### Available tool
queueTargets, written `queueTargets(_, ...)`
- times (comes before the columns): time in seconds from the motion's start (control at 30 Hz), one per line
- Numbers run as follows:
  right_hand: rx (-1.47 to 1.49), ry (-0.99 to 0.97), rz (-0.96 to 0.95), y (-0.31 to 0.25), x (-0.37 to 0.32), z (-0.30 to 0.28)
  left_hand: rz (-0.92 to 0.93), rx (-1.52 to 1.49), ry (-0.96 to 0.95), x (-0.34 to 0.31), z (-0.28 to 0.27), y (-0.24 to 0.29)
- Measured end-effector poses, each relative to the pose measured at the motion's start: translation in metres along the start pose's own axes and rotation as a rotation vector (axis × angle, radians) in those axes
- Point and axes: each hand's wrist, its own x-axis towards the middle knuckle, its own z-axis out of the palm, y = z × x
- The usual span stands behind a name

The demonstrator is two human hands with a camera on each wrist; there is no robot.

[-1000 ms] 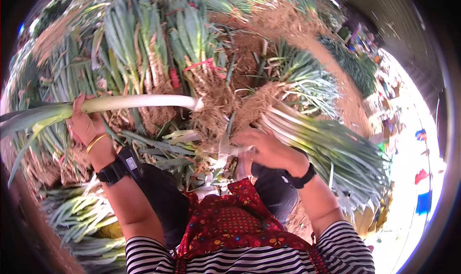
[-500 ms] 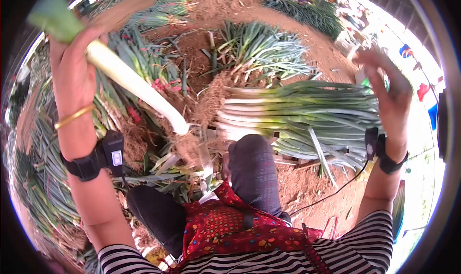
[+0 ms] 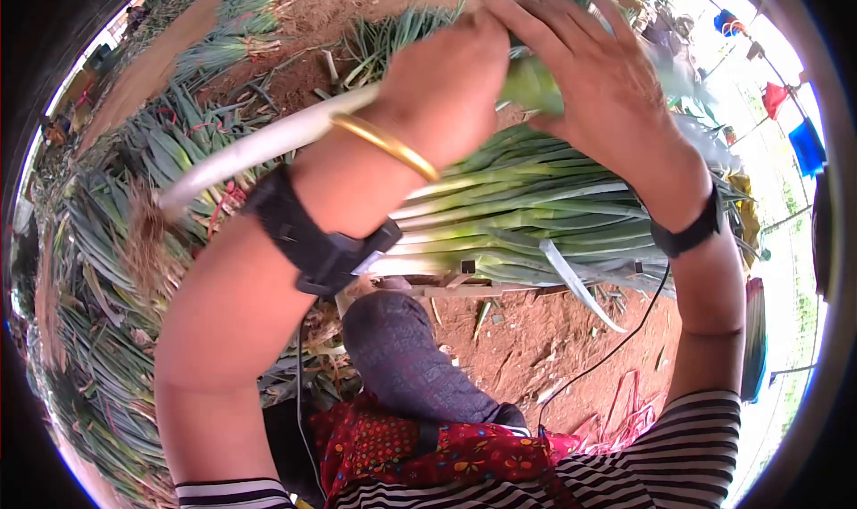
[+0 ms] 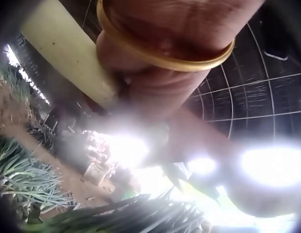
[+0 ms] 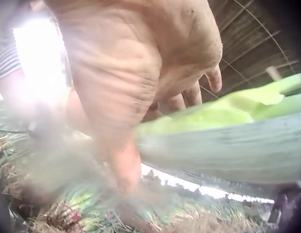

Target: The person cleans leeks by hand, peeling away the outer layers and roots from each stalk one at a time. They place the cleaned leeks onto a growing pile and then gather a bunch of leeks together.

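My left hand (image 3: 446, 85) grips a large leek (image 3: 268, 143) around its shank, up in front of me. The white end slants down to the left in the head view, with brown roots (image 3: 147, 241) hanging from it. In the left wrist view the pale shank (image 4: 68, 51) runs up to the hand, beside the gold bangle (image 4: 184, 63). My right hand (image 3: 611, 85) is spread at the leek's green part, fingers extended. In the right wrist view the green leaves (image 5: 218, 150) pass close under its palm, with the thumb (image 5: 126, 167) pointing down on the near side.
Below my hands, a row of leeks (image 3: 527, 215) lies on a low wooden frame (image 3: 464, 290). Bundles of leeks (image 3: 98, 331) cover the ground at left. A thin black cable (image 3: 607, 357) hangs from the right wrist strap. Bare soil (image 3: 527, 348) shows beside my knee.
The left hand has carried the leek up and across to the right, swinging its roots to the left. The right hand has left the pile, risen and come to the leek's leaves.
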Motion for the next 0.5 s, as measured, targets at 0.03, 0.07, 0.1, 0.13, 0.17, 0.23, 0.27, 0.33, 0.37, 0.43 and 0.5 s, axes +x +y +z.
queueTargets(0.03,0.059,-0.149,0.115,0.004,-0.015,0.016,0.026,-0.028,0.019,0.001,0.017,0.000)
queueTargets(0.07,0.117,-0.298,0.230,0.008,-0.027,0.029,0.094,-0.007,0.054,0.002,0.038,-0.004)
queueTargets(0.1,0.118,-0.306,0.232,0.010,-0.038,0.039,0.162,0.016,0.092,0.004,0.057,-0.008)
queueTargets(0.13,0.166,-0.350,0.300,0.010,-0.047,0.046,0.162,0.088,0.026,0.005,0.067,-0.006)
queueTargets(0.17,0.217,-0.396,0.370,0.012,-0.054,0.052,0.133,0.064,0.121,0.006,0.076,-0.001)
queueTargets(0.23,0.162,-0.340,0.360,0.024,-0.066,0.066,0.238,0.019,0.441,0.008,0.092,0.000)
queueTargets(0.27,0.101,-0.281,0.348,0.030,-0.071,0.072,0.255,-0.072,0.433,0.004,0.102,0.002)
queueTargets(0.33,0.070,-0.322,0.346,0.044,-0.075,0.073,0.332,-0.291,0.430,-0.002,0.144,-0.001)
queueTargets(0.37,0.041,-0.358,0.336,0.052,-0.077,0.073,0.311,-0.324,0.240,-0.011,0.158,-0.001)
queueTargets(0.43,0.012,-0.376,0.324,0.065,-0.083,0.075,0.163,-0.558,-0.028,-0.014,0.201,-0.006)
queueTargets(0.5,-0.005,-0.492,0.385,0.076,-0.084,0.078,0.020,-0.596,-0.056,-0.011,0.242,-0.012)
